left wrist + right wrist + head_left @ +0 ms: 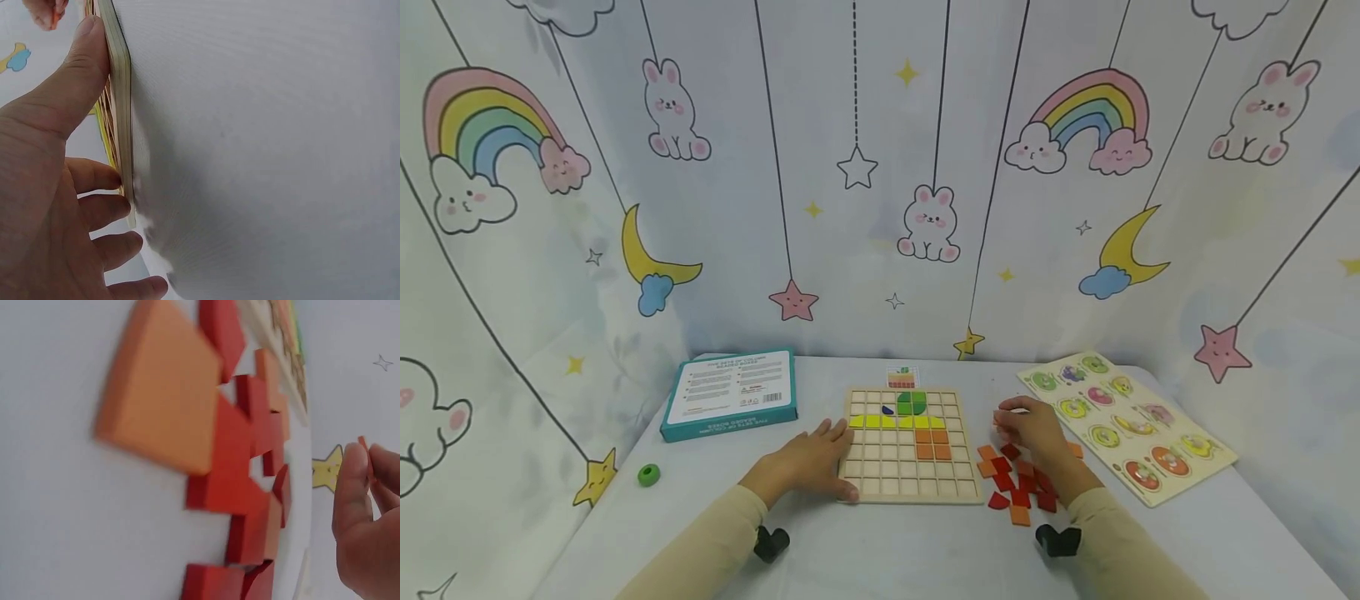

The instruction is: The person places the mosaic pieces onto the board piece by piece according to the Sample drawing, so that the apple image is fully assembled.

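A wooden grid board [895,485] lies on the white table, with green pieces, a yellow row and several orange squares [932,444] set in its cells. My left hand [816,454] rests flat against the board's left edge. In the left wrist view its thumb [69,81] lies along the board's rim [122,94]. My right hand [1024,423] hovers just right of the board, above a loose pile of red and orange tiles [1018,487]. In the right wrist view its fingertips [353,469] pinch a thin orange tile [364,450] above the pile [237,481].
A teal box [730,393] lies at the back left and a green ring [649,475] near the left table edge. A fruit peg puzzle [1123,425] sits on the right. A small pattern card [902,377] stands behind the board. Cartoon backdrop walls enclose the table.
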`<state>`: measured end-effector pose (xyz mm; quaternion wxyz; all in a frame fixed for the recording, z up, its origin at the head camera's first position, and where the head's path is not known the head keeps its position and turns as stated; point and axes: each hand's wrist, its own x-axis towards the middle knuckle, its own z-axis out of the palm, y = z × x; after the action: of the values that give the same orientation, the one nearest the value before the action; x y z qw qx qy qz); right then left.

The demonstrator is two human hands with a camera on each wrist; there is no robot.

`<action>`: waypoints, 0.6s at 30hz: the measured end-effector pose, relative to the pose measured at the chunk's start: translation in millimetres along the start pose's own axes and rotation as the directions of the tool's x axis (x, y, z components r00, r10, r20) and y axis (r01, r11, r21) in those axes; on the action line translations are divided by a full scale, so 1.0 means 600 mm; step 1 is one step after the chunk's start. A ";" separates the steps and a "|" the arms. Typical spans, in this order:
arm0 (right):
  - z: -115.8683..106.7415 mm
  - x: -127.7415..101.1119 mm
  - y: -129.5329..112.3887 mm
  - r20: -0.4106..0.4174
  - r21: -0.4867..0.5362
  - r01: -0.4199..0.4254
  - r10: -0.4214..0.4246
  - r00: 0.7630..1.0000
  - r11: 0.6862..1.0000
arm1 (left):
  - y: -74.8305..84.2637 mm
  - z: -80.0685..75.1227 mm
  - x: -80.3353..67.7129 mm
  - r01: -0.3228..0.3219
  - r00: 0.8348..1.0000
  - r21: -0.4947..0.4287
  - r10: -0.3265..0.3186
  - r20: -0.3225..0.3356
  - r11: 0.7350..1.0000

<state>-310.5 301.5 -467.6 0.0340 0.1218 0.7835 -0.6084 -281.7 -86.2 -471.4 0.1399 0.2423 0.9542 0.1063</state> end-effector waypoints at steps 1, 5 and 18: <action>-0.001 0.000 -0.003 0.003 0.060 -0.006 0.005 1.000 0.998 | 0.001 -0.001 0.000 0.000 1.000 0.001 0.000 -0.001 1.000; -0.001 -0.002 -0.014 0.051 0.222 -0.026 0.015 0.999 0.975 | 0.003 -0.003 -0.002 0.001 1.000 0.006 -0.001 0.000 1.000; 0.091 -0.001 -0.034 0.193 0.243 0.016 -0.065 0.979 0.970 | 0.002 -0.001 -0.002 0.001 1.000 0.023 -0.001 0.002 1.000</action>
<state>-319.6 244.1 -462.4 0.0848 0.0474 0.6990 -0.7085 -280.4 -86.0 -470.5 0.1381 0.2437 0.9552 0.0951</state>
